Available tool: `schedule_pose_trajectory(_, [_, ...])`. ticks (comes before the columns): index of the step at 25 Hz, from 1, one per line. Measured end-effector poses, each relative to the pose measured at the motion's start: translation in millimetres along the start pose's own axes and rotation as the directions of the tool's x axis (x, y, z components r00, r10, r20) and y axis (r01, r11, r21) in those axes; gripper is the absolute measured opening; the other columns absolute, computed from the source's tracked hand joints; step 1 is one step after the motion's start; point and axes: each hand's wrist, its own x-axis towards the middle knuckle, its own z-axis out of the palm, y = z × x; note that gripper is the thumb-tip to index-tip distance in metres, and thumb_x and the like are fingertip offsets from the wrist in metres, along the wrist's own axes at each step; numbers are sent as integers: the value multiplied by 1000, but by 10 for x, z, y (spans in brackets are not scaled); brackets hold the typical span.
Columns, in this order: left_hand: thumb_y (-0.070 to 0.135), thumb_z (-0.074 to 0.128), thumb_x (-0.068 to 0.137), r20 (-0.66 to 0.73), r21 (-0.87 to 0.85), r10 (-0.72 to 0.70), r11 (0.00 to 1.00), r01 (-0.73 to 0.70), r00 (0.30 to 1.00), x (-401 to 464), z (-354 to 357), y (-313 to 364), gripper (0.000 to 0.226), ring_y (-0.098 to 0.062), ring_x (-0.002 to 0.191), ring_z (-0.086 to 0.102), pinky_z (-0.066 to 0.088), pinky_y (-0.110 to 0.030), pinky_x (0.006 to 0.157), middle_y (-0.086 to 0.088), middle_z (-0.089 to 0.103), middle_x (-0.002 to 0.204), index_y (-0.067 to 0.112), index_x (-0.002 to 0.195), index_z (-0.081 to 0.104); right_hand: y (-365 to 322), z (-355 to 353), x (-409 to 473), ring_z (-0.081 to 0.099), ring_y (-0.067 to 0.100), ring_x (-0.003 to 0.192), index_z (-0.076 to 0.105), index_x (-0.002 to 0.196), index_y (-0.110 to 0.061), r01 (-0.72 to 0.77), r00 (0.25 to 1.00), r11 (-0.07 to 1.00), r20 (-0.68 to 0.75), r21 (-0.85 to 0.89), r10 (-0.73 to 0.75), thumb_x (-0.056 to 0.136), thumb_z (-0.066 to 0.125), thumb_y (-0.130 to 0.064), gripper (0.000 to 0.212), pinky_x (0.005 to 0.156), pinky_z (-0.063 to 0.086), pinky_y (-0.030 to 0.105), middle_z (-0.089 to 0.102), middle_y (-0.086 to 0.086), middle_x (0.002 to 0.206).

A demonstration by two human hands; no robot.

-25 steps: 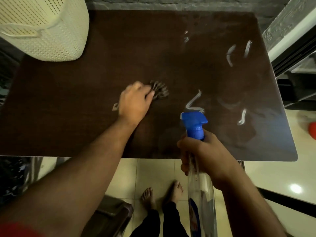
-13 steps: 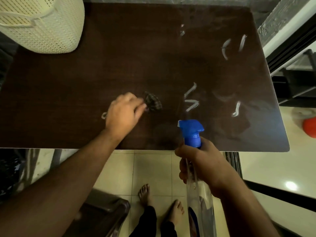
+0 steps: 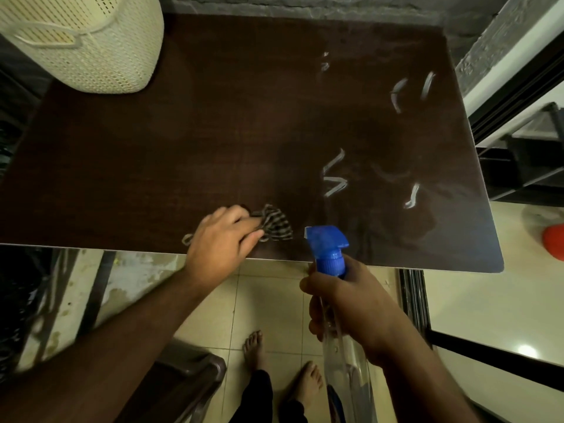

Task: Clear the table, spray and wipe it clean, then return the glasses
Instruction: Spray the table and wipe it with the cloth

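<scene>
The left hand [image 3: 224,239], fingers closed on a striped cloth [image 3: 274,224], has drawn it back from mid-table to the near edge of the table [image 3: 152,148] over the last second, a wiping stroke toward the body. The right hand [image 3: 351,306] grips the spray bottle [image 3: 331,254] by its neck, off the edge (nozzle toward the top). White streaks [image 3: 334,175] remain right of the cloth, so wiping looks unfinished; no glasses are in view.
</scene>
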Motion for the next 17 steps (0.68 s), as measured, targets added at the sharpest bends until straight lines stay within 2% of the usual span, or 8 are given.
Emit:
schedule_pose_trajectory(4, [34, 55, 92, -122, 19, -194, 980, 198, 973, 350, 50, -105, 25, -28, 85, 57, 49, -40, 71, -4, 60, 94, 17, 105, 68, 86, -64, -28, 58, 16, 54, 51, 109, -15, 5, 1000, 1000, 2, -14, -5, 89, 64, -15, 24, 55, 52, 27, 59, 8, 70])
schedule_pose_trajectory(6, [35, 55, 92, -132, 23, -293, 954, 298, 947, 692, 143, 68, 25, -28, 90, 58, 49, -40, 75, -6, 60, 97, 18, 106, 66, 139, -61, -29, 58, 18, 56, 51, 109, -15, -10, 1000, 1000, 1, -19, 10, 89, 64, -16, 25, 57, 52, 29, 59, 8, 70])
schedule_pose_trajectory(8, [37, 53, 93, -108, 23, -305, 951, 309, 946, 893, 214, 257, 26, -26, 92, 58, 49, -40, 77, -5, 60, 101, 19, 108, 65, 182, -46, -36, 59, 20, 57, 51, 107, -15, -12, 1000, 999, 1, -36, 12, 88, 64, -16, 23, 58, 53, 31, 59, 8, 69])
schedule_pose_trajectory(11, [38, 51, 94, -37, 28, -126, 992, 127, 991, 659, 246, 409, 29, -20, 92, 56, 46, -35, 77, -2, 59, 103, 22, 117, 62, 170, -3, -64, 58, 21, 57, 51, 106, -14, -10, 1000, 998, 13, -54, 11, 88, 64, -15, 22, 58, 53, 32, 59, 9, 69])
schedule_pose_trajectory(14, [35, 53, 91, 25, -48, 67, 997, -66, 997, 160, 170, 356, 29, -14, 85, 54, 44, -33, 74, 3, 57, 95, 23, 115, 65, 142, 40, -65, 58, 22, 56, 52, 104, -13, 4, 1000, 999, 27, -48, -3, 88, 63, -13, 19, 57, 52, 34, 58, 9, 67])
schedule_pose_trajectory(17, [34, 54, 89, 87, -63, 127, 991, -121, 988, -88, 107, 279, 28, -12, 81, 50, 44, -32, 69, 6, 55, 90, 24, 111, 66, 124, 74, -68, 57, 23, 56, 52, 102, -15, 22, 999, 999, 49, -47, -20, 89, 63, -13, 18, 58, 52, 36, 59, 9, 65])
